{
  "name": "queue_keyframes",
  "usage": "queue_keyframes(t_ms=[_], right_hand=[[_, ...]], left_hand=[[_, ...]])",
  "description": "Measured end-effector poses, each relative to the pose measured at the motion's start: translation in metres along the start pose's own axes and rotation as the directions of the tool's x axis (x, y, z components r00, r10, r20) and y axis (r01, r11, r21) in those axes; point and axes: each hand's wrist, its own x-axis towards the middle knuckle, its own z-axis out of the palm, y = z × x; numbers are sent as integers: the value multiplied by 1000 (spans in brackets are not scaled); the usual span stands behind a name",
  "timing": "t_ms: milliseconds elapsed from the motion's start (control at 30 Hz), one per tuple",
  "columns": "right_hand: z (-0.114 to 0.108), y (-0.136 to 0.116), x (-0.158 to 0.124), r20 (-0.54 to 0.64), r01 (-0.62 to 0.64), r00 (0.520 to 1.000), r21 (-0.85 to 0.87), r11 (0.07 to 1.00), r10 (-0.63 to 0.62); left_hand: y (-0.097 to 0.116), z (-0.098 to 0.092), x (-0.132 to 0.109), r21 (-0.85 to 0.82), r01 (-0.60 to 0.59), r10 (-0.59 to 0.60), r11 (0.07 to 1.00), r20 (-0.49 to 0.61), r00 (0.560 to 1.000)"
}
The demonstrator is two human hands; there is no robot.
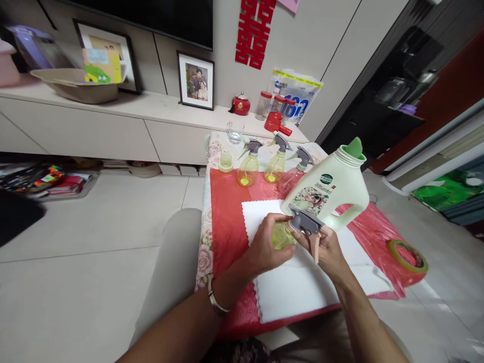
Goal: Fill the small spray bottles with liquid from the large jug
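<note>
My left hand [266, 244] is wrapped round a small yellow-green spray bottle [282, 236] held over a white cloth [287, 287]. My right hand [327, 249] grips the bottle's grey trigger spray head [305, 222], whose pink trigger points down. Just behind my hands stands a large pale green detergent jug [333, 189] with a green cap and a handle. At the table's far end stand three more spray bottles with grey heads, two yellow [247, 169] [275, 166] and one pink [293, 176], beside a small green cup [226, 162].
The low table [227, 212] carries a red plastic sheet over a floral cloth. A green tape roll [408, 254] lies at its right edge. A glass [235, 132], jars and a red pot sit on the sideboard behind. Tiled floor lies to the left.
</note>
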Motion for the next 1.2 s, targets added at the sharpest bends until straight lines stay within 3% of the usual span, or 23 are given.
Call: queue_keyframes(t_ms=[133, 300, 500, 700, 933, 1067, 1200], right_hand=[[-5, 6, -1, -57, -7, 998, -15, 1000, 6], [-12, 5, 0, -105, -1, 994, -55, 998, -5], [-15, 3, 2, -107, 17, 994, -107, 994, -29], [-15, -4, 8, 6, 89, 996, -142, 986, -89], [-16, -5, 6, 44, 49, 998, -133, 990, -43], [-21, -14, 12, 122, 147, 985, -257, 955, -119], [-21, -21, 16, 146, 199, 975, -259, 945, -165]], left_hand=[[-5, 2, 1, 212, -35, 35, 977, 5, 999], [-10, 3, 5, 213, -99, 95, 972, 30, 995], [-12, 2, 5, 179, -86, 83, 980, 23, 996], [-14, 5, 5, 212, -92, 90, 973, 19, 996], [-11, 3, 3, 229, -97, 89, 969, 44, 995], [-11, 4, 3, 230, -104, 97, 968, 40, 994], [-11, 5, 4, 266, -94, 86, 960, 42, 995]])
